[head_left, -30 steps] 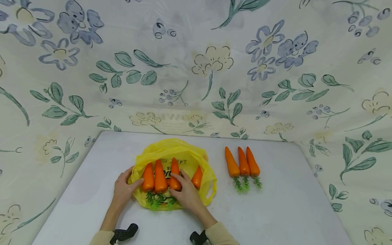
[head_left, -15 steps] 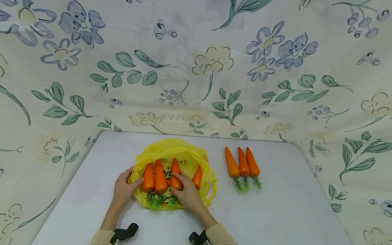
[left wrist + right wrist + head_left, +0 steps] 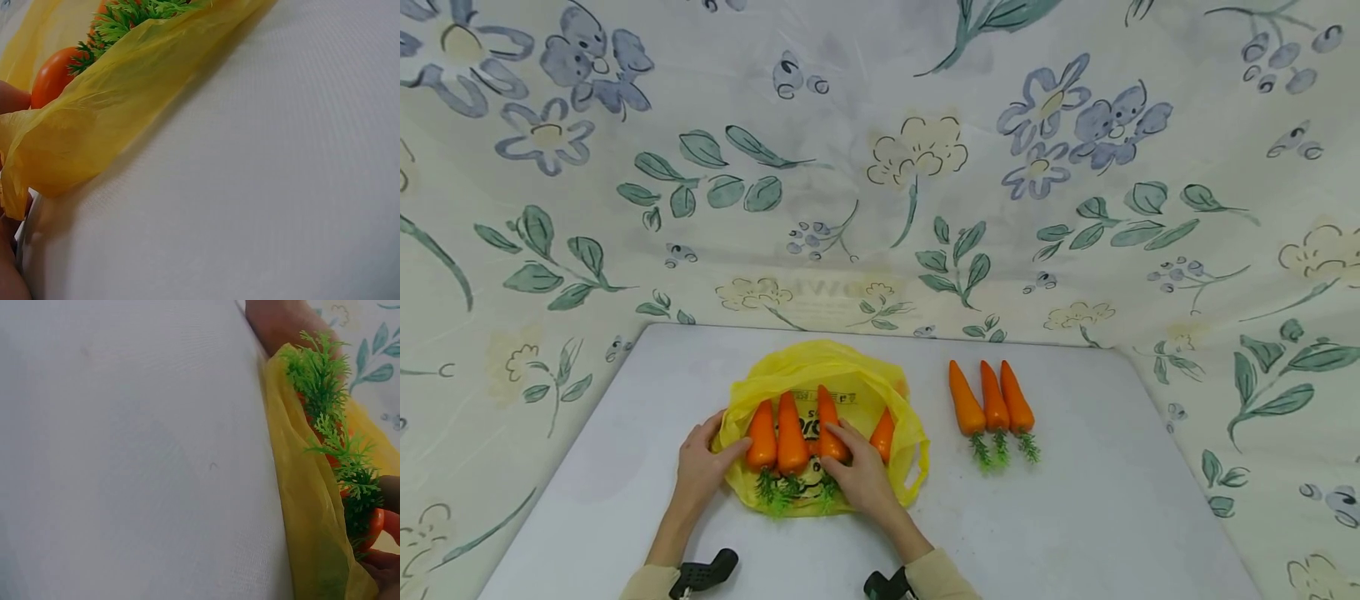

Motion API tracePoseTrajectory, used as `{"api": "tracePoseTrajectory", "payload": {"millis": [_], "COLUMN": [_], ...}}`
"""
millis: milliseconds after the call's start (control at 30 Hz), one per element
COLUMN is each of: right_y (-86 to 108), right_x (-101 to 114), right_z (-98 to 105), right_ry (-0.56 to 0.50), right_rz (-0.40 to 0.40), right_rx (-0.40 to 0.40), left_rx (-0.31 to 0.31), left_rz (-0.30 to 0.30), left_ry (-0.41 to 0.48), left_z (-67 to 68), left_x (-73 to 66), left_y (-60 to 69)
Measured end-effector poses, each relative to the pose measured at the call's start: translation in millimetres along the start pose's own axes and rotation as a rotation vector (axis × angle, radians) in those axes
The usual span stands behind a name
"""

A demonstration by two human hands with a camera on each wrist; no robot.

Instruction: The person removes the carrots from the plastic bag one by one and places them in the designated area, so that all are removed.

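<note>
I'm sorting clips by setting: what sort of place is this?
Perhaps a makeshift recording corner: a white table, a floral backdrop behind and beside it, and black wrist-worn devices.

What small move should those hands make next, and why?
Probably the right hand should settle its carrot and let go: it is already inside the yellow bag, alongside other carrots, while the left hand grips the bag.

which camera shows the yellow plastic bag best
The head view: it shows nearly all the yellow plastic bag, uncropped, and the carrots inside. The left wrist view shows a cropped part at upper left; the right wrist view, one along the right side.
</note>
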State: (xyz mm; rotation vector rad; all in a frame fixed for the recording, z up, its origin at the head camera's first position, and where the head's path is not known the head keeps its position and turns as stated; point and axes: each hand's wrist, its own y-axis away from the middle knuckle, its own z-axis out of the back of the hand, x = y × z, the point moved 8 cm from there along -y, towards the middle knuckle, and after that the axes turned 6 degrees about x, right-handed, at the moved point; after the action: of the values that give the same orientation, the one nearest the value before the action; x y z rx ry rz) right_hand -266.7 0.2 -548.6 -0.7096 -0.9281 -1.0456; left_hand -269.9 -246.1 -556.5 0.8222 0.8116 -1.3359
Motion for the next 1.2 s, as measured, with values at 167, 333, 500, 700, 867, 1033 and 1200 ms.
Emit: {"api": "tracePoseTrajectory", "payload": {"millis": [167,333,500,700,867,1033,1200], "right_y": [2.6,4.9,7.6,12.6,16.2,18.7,19.6], "right_x": [2,5,5,8,14,14,12], "right_z": [5,5,4,10,15,17,16], "right_ry": [-0.120,-0.194,-0.198,-0.234,-0.267,-0.262,-0.268], "right_rz": [0.026,0.043,0.052,0.025,0.019,0.016,-0.003], "right_rx": [-0.042,-0.047,-0.040,-0.040,-0.031,-0.020,-0.010], "left_rx": [-0.009,-0.012,-0.018,-0.039,-0.038,-0.029,-0.028], "left_rz": [-0.004,-0.006,-0.008,-0.027,-0.028,-0.018,-0.012], "left_ry": [-0.002,-0.013,-0.022,-0.029,-0.030,-0.025,-0.032], "left_z": [-0.6,-0.9,-1.2,-1.1,-0.7,-0.5,-1.2], "left_x": [0.6,0.8,-0.1,-2.1,-2.2,-1.2,-0.4], "left_y": [-1.1,-1.0,-0.4,-1.0,-1.5,-1.2,-0.9]}}
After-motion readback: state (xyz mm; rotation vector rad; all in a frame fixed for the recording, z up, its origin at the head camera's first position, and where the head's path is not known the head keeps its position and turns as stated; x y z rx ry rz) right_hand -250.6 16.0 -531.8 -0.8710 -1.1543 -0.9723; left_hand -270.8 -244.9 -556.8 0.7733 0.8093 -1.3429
